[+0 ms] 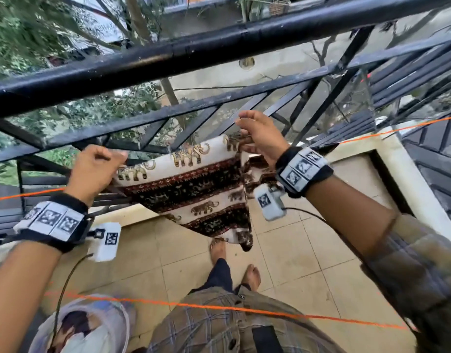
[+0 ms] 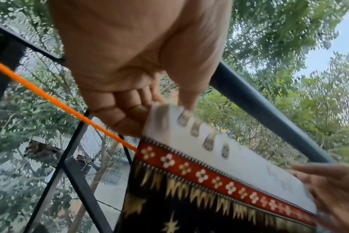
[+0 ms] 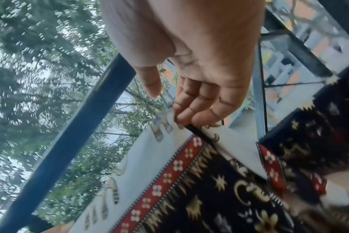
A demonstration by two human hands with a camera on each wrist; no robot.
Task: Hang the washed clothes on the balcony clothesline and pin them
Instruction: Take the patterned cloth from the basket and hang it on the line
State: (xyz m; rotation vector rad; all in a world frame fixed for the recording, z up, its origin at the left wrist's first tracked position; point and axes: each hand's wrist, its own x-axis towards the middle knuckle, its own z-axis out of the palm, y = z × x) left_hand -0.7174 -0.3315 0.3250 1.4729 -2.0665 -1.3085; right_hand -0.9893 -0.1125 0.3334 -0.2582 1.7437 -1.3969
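Note:
A cloth [image 1: 193, 189] printed with elephants in cream, red and black bands hangs folded over the orange clothesline [image 1: 28, 195] in front of the black railing. My left hand [image 1: 116, 160] grips its top left corner, fingers curled round the fabric [image 2: 169, 126]. My right hand [image 1: 242, 135] pinches the top right edge between thumb and fingers, as the right wrist view shows close up on the cloth [image 3: 169, 165]. The line [image 2: 60, 100] runs into the fold beside my left hand [image 2: 161, 113]. No clothespin is visible.
The black balcony railing [image 1: 193, 52] stands just beyond the cloth, with trees and a drop behind it. A second orange line [image 1: 219, 305] crosses at waist height. A white container with laundry [image 1: 79, 324] sits at my lower left on the tiled floor [image 1: 295, 250].

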